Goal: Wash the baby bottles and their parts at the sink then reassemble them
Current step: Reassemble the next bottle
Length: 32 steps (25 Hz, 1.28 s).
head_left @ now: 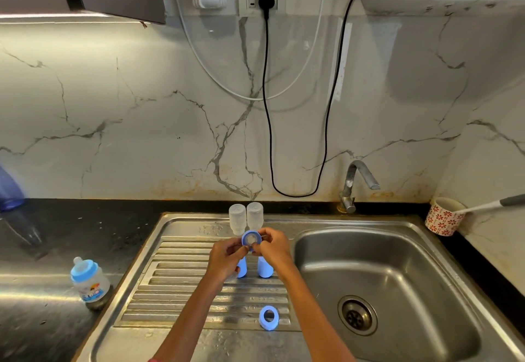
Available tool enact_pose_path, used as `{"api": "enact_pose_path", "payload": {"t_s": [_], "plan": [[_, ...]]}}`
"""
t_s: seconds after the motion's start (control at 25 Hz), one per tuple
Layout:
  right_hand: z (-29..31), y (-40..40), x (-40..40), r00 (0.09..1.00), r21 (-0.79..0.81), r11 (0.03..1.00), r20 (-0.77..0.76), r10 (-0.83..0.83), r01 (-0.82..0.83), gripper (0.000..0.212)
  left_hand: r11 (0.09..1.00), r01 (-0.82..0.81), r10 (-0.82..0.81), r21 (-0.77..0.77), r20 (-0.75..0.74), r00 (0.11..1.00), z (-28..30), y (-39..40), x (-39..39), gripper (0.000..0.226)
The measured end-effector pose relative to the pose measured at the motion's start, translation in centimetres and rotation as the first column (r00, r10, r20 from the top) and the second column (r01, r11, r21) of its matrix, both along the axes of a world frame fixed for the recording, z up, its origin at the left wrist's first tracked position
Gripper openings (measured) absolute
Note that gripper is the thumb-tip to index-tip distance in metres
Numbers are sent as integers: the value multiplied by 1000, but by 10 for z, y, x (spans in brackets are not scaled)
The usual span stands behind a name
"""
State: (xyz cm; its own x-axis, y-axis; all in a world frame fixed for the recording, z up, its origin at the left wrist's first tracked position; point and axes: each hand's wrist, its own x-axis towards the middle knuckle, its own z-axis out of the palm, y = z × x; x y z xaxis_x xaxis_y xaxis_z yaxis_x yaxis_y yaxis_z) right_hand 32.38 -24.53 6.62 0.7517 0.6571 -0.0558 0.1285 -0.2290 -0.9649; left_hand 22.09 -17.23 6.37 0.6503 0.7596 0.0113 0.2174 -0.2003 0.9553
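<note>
At the drainboard [181,282] beside the sink basin, I hold a blue screw ring [251,240] up between both hands, its open face turned toward me and a pale teat seated in its middle. My left hand [227,258] pinches the ring's near-left edge; my right hand [273,248] pinches its right edge, fingers curled close around it. Judging by this, I am pressing the teat into the ring. Two clear bottles [246,218] stand upside down at the drainboard's back edge, just beyond the ring, long axes upright, and either hand could reach them. Two blue caps [264,269] stand on the drainboard beneath my hands, partly hidden by them. A second ring [268,317] lies nearer me on the drainboard. An assembled bottle [89,282] stands left of it on the counter. My fingertips hide how far the teat is seated.
</note>
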Motion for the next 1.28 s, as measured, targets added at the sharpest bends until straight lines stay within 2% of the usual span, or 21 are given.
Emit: {"api": "enact_pose_path", "payload": {"t_s": [0.12, 0.24, 0.36, 0.44, 0.56, 0.68, 0.8, 0.92, 1.0, 1.16, 1.28], "plan": [[-4, 3, -3, 996, 13, 997, 51, -77, 76, 12, 994, -51, 51, 95, 1, 999, -4, -7, 4, 15], [-8, 7, -9, 994, 6, 996, 67, -87, 87, 10, 975, -148, 150, 163, 2, 989, -8, -10, 8, 8], [-12, 5, -6, 999, 59, 997, 25, -48, 46, 14, 967, -219, 223, 133, -14, 975, -11, -4, 9, 5], [-15, 5, -7, 1000, 77, 997, 19, -23, 22, 9, 965, -246, 251, 91, -43, 967, -12, -3, 10, 7], [-17, 6, -11, 998, 51, 997, 41, -55, 52, 9, 975, -176, 186, 134, -69, 980, -12, -5, 11, 7], [-14, 0, -8, 989, -23, 999, 147, -32, 36, 12, 973, -68, 79, 219, -40, 996, -12, -5, 10, 18], [-14, -4, -6, 975, -41, 998, 219, -30, 40, 21, 951, -41, 67, 305, -75, 995, -13, -6, 12, 10], [-16, -3, -6, 985, -25, 999, 168, 46, -43, 15, 942, -121, 158, 313, -96, 983, -17, -1, 13, 9], [-18, -2, -4, 990, -11, 998, 125, 65, -64, 8, 945, -104, 144, 310, -108, 984, -19, 2, 13, 10], [-22, -4, -5, 988, -58, 997, 149, -33, 42, 15, 957, -1, 54, 290, -174, 983, -21, -1, 16, 12], [-25, -2, -9, 983, -81, 993, 168, -70, 84, 16, 955, 5, 64, 296, -224, 973, -23, -2, 16, 13]]}}
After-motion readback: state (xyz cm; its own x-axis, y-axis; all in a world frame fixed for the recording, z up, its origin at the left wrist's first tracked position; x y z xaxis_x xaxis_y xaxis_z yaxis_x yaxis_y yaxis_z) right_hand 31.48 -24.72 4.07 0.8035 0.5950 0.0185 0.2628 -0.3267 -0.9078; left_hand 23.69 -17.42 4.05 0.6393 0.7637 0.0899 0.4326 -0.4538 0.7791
